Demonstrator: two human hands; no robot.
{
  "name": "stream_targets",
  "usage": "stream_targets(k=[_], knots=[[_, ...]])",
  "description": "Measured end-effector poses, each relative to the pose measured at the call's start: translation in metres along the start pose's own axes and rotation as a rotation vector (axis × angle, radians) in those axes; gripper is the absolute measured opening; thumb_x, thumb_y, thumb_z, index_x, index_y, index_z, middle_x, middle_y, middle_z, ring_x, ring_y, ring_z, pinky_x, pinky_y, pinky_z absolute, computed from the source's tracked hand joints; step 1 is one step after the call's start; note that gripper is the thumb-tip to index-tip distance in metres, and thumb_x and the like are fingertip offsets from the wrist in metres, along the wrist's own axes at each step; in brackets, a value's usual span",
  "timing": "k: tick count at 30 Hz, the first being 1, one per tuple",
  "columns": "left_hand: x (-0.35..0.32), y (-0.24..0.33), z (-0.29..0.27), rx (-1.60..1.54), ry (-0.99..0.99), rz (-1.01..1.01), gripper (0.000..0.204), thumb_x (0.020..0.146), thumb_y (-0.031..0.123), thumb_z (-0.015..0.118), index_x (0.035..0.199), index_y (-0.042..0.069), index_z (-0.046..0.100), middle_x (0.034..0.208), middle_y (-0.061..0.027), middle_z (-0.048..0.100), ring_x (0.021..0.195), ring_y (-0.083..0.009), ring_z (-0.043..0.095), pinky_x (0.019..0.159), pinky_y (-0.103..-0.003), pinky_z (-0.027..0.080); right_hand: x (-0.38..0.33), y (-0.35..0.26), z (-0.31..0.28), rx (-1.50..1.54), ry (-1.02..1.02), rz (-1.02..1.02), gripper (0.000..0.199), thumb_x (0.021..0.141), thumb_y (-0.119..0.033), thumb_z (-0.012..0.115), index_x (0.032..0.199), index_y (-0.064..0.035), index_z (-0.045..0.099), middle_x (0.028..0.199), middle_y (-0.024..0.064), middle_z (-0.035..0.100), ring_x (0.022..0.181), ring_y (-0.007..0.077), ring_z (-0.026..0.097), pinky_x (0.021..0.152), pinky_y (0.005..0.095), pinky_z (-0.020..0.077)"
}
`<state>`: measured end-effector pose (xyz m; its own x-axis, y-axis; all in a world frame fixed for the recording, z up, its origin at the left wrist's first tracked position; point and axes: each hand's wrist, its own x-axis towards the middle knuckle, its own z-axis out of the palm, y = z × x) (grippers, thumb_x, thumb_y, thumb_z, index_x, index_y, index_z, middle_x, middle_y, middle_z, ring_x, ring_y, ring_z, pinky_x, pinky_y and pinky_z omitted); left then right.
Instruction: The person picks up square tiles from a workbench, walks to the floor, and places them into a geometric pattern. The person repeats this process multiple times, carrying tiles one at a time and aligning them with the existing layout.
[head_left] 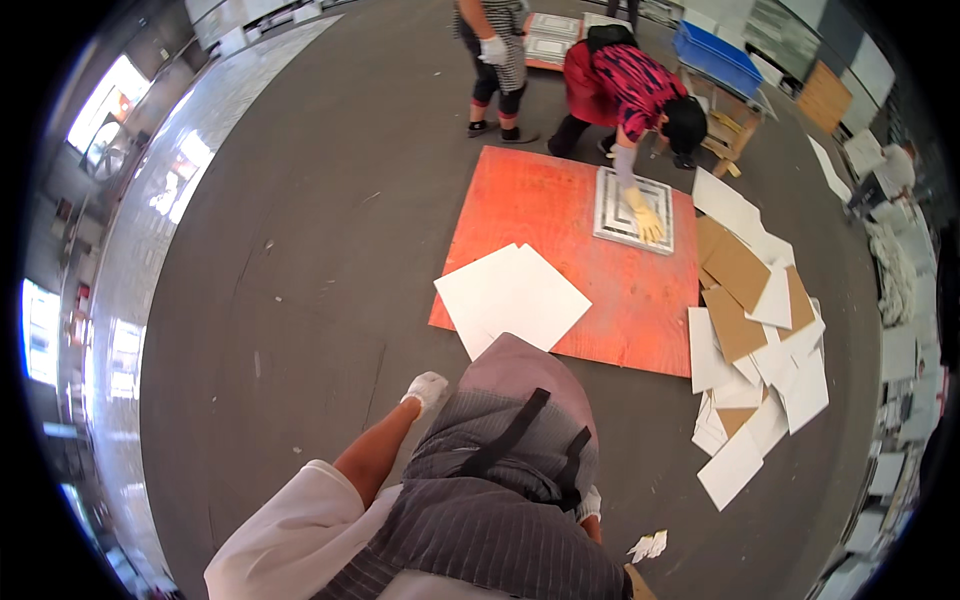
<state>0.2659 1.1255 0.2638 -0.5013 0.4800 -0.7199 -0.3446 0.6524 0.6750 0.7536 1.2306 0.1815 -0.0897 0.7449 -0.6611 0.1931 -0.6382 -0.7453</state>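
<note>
White sheets [515,295] lie just ahead of the left hand [428,390], gloved and loosely curled; from a distance, I cannot tell whether it grips anything, nor how the half-hidden right hand [592,503] stands. Flat and sharp-cornered, they lap over the near edge of a scuffed red board [620,310]. Farther off, a co-worker's yellow-gloved hand [645,215] rests on a grey-and-white panel [612,205] of nested rectangles: one appears placed, much of the board seemingly left to fill.

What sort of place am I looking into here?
Probably a tile or stone workshop: a grey-and-white patterned panel lies on a red-orange board, with loose white and brown sheets heaped beside it.
</note>
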Motion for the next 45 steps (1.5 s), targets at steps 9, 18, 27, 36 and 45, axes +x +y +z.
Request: stream_targets(k=[9,18,27,36,45], knots=[[-0.106,-0.124,-0.063,-0.23,0.431,-0.354,0.026,0.082,0.02,0.059,0.098,0.001,0.065,0.073,-0.0082,0.065,0.064,-0.0207,0.062,0.055,-0.035,0.05,0.055,-0.188,0.05,-0.306,-0.048,0.11,0.017,0.092,-0.016,0.051,0.103,-0.0111,0.062,0.08,0.005,0.063,0.063,0.0148,0.062,0.051,0.0291,0.0496],[-0.069,-0.191,-0.077,0.025,0.301,-0.365,0.027,0.075,0.023,0.063,0.095,0.007,0.071,0.096,-0.0142,0.069,0.094,-0.0313,0.064,0.08,-0.04,0.05,0.052,-0.206,0.144,-0.265,-0.113,0.072,0.021,0.093,-0.021,0.053,0.111,-0.0127,0.058,0.081,0.0042,0.063,0.064,0.0153,0.062,0.054,0.03,0.0517],[0.005,-0.081,-0.143,-0.483,0.3,-0.308,0.018,0.091,0.021,0.055,0.107,0.012,0.056,0.078,-0.0035,0.059,0.06,-0.0172,0.058,0.053,-0.035,0.051,0.01,-0.207,0.189,-0.347,-0.207,0.045,0.023,0.094,-0.023,0.053,0.109,-0.0074,0.062,0.084,0.0044,0.066,0.069,0.013,0.061,0.062,0.0285,0.0506],[0.086,0.045,0.012,-0.396,-0.008,-0.239,0.019,0.092,0.023,0.055,0.105,0.01,0.054,0.086,-0.0051,0.059,0.068,-0.0194,0.058,0.063,-0.038,0.053,0.101,-0.2,0.039,0.081,0.045,0.179,0.013,0.092,-0.018,0.049,0.089,-0.007,0.057,0.071,0.0017,0.056,0.054,0.0111,0.053,0.044,0.0246,0.0407],[0.104,0.18,0.27,-0.162,0.027,-0.269,0.014,0.09,0.018,0.057,0.095,0.005,0.06,0.074,-0.0028,0.06,0.058,-0.0127,0.056,0.055,-0.029,0.051,0.276,-0.34,-0.114,-0.006,0.162,0.235,0.019,0.092,-0.024,0.055,0.101,-0.0077,0.057,0.073,0.0031,0.059,0.052,0.0102,0.053,0.042,0.0253,0.0431]])
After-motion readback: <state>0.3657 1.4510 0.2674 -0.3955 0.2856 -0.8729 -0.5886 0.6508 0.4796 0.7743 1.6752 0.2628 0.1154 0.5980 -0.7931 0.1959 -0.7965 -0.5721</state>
